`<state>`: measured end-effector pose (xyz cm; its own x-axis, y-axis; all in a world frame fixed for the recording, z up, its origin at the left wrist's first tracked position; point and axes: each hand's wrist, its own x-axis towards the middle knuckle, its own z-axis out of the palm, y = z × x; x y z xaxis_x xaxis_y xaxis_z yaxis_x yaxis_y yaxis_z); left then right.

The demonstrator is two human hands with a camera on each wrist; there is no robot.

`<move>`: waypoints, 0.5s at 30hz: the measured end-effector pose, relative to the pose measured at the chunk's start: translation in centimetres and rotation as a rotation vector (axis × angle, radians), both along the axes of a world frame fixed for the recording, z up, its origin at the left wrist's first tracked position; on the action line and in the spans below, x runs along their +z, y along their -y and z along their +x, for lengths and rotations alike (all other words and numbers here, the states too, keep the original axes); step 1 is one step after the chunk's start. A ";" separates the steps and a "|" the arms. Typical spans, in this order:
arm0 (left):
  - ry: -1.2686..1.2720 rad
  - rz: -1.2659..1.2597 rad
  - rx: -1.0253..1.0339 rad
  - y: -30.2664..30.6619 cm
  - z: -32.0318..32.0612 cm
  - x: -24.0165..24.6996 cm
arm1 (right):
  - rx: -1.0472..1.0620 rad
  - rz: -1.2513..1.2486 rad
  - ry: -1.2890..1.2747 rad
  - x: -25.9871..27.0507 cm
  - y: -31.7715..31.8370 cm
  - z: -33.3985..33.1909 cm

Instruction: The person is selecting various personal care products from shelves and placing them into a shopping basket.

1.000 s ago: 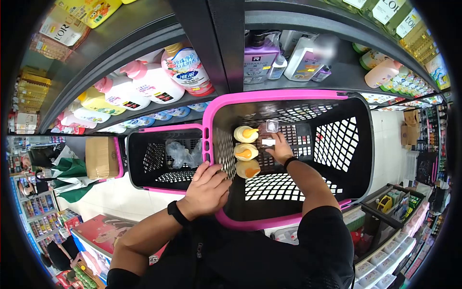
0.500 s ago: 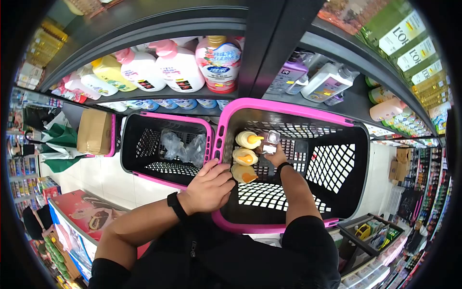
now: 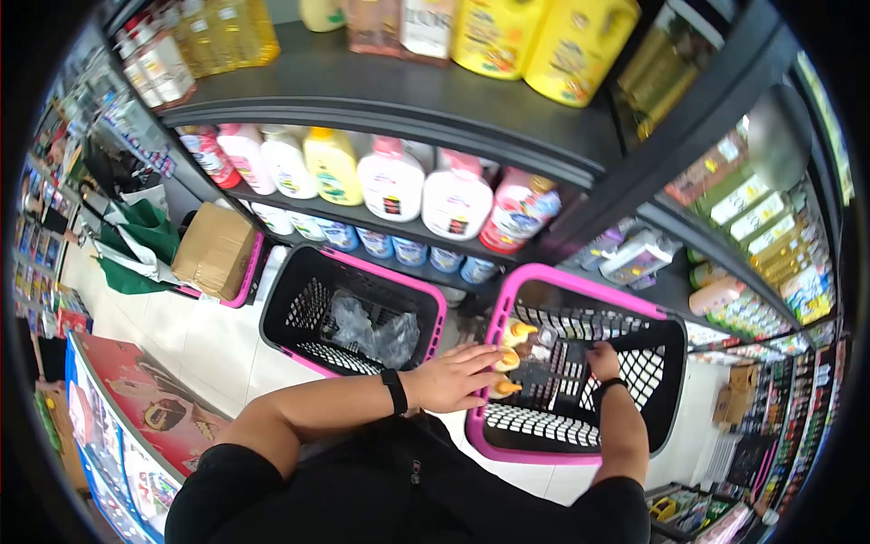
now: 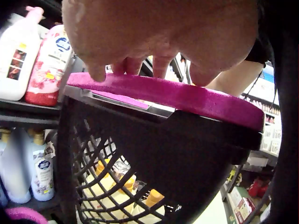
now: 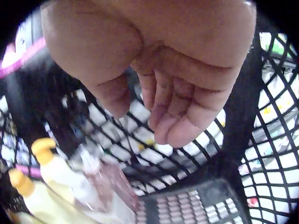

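My left hand (image 3: 449, 376) rests on the pink rim (image 4: 154, 91) of a black lattice-sided shopping basket (image 3: 566, 276), fingers stretched across it. Inside, at the end under this hand, stand three cream bottles with orange pump tops (image 5: 44, 151). A clear bottle with pinkish-brown contents and a white label (image 5: 112, 186) is beside them. My right hand (image 3: 603, 361) is inside the basket, above its grid floor and apart from the bottles. Its fingers (image 5: 180, 123) hang loosely curled, with nothing between them and the thumb.
To the left stands a second pink-rimmed basket (image 3: 439, 331) holding crumpled clear plastic bags (image 3: 394, 335). Beyond it is a cardboard box (image 3: 216, 249). Dark shelves (image 3: 381, 118) with pump bottles (image 3: 391, 186) run along the far side. A red display box (image 3: 149, 399) is at near left.
My right hand has left the clear bottle and moved right, away from the bottles. My left hand stays at the basket rim, its fingers now straighter. The head view has swung left.
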<state>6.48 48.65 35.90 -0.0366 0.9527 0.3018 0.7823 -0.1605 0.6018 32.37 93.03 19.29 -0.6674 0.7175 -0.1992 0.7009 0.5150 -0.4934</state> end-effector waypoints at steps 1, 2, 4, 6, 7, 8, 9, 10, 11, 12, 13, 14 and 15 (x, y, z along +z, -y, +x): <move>-0.043 0.033 0.056 1.5 -0.8 0.5 | -0.035 0.003 -0.134 3.0 0.6 -1.8; 0.017 -0.027 0.079 3.2 -1.7 -0.4 | -0.070 0.002 -0.269 7.7 2.1 -3.8; 0.132 -0.140 0.122 7.1 -3.9 -4.0 | -0.089 0.090 -0.524 12.7 4.6 -8.4; 0.346 -0.285 0.245 12.3 -5.9 -5.7 | -0.016 0.021 -0.682 19.7 10.5 -14.0; 0.403 -0.294 0.286 15.2 -7.0 -7.2 | 0.083 0.165 -0.673 22.2 13.1 -16.8; 0.463 -0.309 0.323 18.1 -7.9 -8.5 | 0.150 0.138 -0.711 25.9 17.4 -19.9; 0.609 -0.325 0.389 20.7 -8.6 -8.7 | 0.200 0.090 -0.748 28.6 21.3 -23.1; 0.755 -0.346 0.456 23.6 -9.5 -8.3 | 0.248 0.037 -0.784 30.8 24.9 -26.7; 0.892 -0.367 0.525 26.9 -10.9 -8.4 | 0.366 0.102 -0.803 32.3 27.8 -30.5; 0.811 -0.317 0.538 29.8 -12.2 -10.7 | 0.485 0.167 -0.816 33.7 30.5 -34.2; 0.839 -0.295 0.578 32.6 -13.7 -10.8 | 0.548 0.139 -0.814 36.0 34.4 -38.2; 0.874 -0.277 0.617 35.4 -14.7 -10.9 | 0.611 0.107 -0.804 38.1 38.5 -42.4; 0.864 -0.273 0.673 38.1 -15.9 -12.1 | 0.644 -0.182 -0.807 39.6 41.8 -46.6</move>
<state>-9.42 10.58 23.84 -0.6631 0.6905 -0.2889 -0.0353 0.3567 0.9336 -14.21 51.27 58.89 -0.8953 0.1831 0.4061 -0.2513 0.5450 -0.7999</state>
